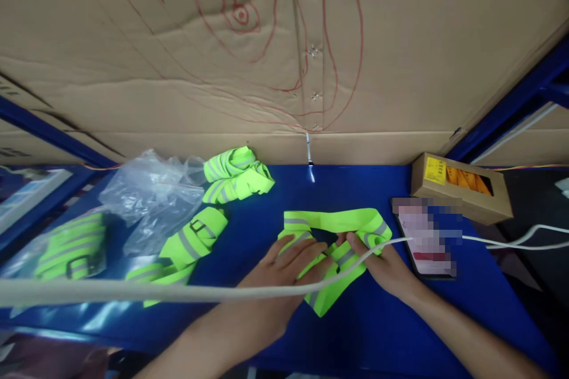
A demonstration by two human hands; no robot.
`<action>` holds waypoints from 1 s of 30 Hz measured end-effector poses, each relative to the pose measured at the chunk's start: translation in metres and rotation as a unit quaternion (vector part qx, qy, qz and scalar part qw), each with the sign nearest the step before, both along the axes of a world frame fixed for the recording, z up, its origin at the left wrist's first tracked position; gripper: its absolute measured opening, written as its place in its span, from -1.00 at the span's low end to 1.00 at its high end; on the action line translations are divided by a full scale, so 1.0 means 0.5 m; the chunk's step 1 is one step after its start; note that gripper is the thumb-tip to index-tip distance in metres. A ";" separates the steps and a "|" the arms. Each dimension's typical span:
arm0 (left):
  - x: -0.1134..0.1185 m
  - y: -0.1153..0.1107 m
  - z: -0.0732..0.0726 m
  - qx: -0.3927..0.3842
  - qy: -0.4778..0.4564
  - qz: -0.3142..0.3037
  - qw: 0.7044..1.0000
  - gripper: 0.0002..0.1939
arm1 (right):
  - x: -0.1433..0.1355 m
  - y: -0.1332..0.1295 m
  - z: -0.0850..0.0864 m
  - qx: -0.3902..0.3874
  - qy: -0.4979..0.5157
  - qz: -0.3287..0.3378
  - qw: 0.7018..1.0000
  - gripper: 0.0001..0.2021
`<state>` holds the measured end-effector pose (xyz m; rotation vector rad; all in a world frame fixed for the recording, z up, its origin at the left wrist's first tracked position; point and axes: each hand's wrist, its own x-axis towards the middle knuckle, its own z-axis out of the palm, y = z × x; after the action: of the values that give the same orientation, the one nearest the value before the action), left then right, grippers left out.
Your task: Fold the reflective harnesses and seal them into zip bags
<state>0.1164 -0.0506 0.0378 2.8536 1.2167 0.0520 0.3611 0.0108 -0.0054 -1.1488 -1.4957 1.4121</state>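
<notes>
Hands (288, 265) partly hide strap (335, 222); phone screen (424, 249) pixelated; forearms (457, 325) cropped.

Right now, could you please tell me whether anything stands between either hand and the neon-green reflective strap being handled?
Nothing visible does: the left hand and right hand both touch the neon-green reflective strap. A white cable crosses the view in front of them, but whether it touches them is unclear.

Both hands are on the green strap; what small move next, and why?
Probably fold the green strap's far stretch inward: it spans beyond the left hand and right hand, leaving an open gap, while the green bundle by the plastic bag is gathered.
</notes>
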 end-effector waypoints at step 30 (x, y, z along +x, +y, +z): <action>-0.032 0.000 -0.029 0.020 -0.001 0.082 0.996 -0.44 | 0.031 0.024 -0.009 0.358 -0.288 -0.187 0.868 -0.16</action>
<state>0.1004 -0.0507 0.0233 2.7783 1.4641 0.0853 0.3766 0.0228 -0.0099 -1.3077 -1.8315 0.1736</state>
